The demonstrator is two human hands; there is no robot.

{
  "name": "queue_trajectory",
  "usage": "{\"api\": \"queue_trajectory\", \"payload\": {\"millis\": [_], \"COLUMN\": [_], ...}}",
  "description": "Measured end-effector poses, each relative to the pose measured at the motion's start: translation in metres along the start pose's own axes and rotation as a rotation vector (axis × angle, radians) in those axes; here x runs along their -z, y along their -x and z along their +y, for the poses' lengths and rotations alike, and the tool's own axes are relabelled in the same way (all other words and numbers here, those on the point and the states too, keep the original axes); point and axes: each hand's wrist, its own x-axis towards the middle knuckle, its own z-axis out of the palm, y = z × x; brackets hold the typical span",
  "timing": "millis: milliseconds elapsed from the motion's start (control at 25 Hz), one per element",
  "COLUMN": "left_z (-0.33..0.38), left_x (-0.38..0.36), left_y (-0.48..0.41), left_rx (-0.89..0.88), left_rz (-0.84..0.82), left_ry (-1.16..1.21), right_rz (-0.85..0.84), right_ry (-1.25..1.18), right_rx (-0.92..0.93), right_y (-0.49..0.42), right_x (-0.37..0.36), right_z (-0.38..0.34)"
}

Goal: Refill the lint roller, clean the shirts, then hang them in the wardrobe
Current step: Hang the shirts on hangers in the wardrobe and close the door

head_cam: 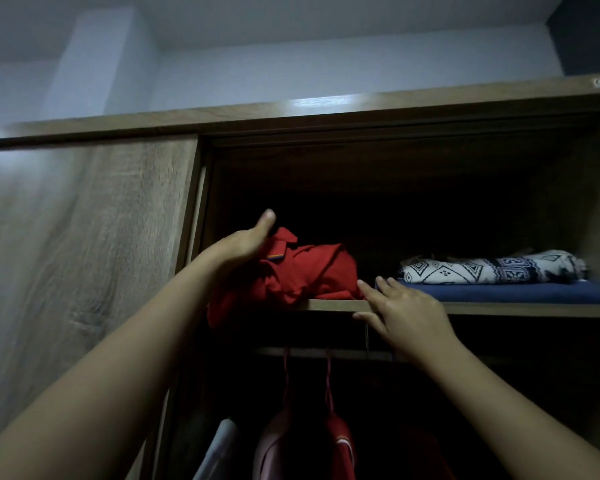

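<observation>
A crumpled red polo shirt [305,275] lies on the upper shelf [499,309] of the open wardrobe, part of it hanging over the shelf's front edge. My left hand [243,242] holds the shirt's left side near the collar, thumb raised. My right hand [406,311] rests at the shelf edge, its fingertips touching the shirt's right side, thumb under the edge. Below the shelf, a rail [326,353] carries red hangers with a pink garment [274,445] and a red garment [340,448].
On the same shelf to the right lies a folded black-and-white patterned cloth [489,271] on a folded blue cloth [520,292]. The wardrobe's sliding wooden door [84,254] covers the left. A white garment [219,448] hangs at lower left.
</observation>
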Motion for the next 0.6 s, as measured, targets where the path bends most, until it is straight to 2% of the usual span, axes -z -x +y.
{"api": "queue_trajectory", "payload": {"millis": [120,280,440,600], "left_z": [0.011,0.019,0.015,0.018], "left_x": [0.003,0.007,-0.004,-0.016], "left_y": [-0.004,0.005,0.006,0.002], "left_rx": [0.108,0.284,0.187,0.179], "left_rz": [0.044,-0.112,-0.082,-0.108], "left_ry": [-0.221,-0.25,-0.228,-0.15], "right_rz": [0.018,0.078,0.087,0.096], "right_ry": [0.006,0.021,0.001,-0.01], "right_rx": [-0.06,-0.054,-0.067,-0.069], "right_y": [-0.001,0.0,-0.001,0.0], "right_x": [-0.008,-0.012,-0.016,-0.016], "right_z": [0.001,0.0,-0.001,-0.002]}}
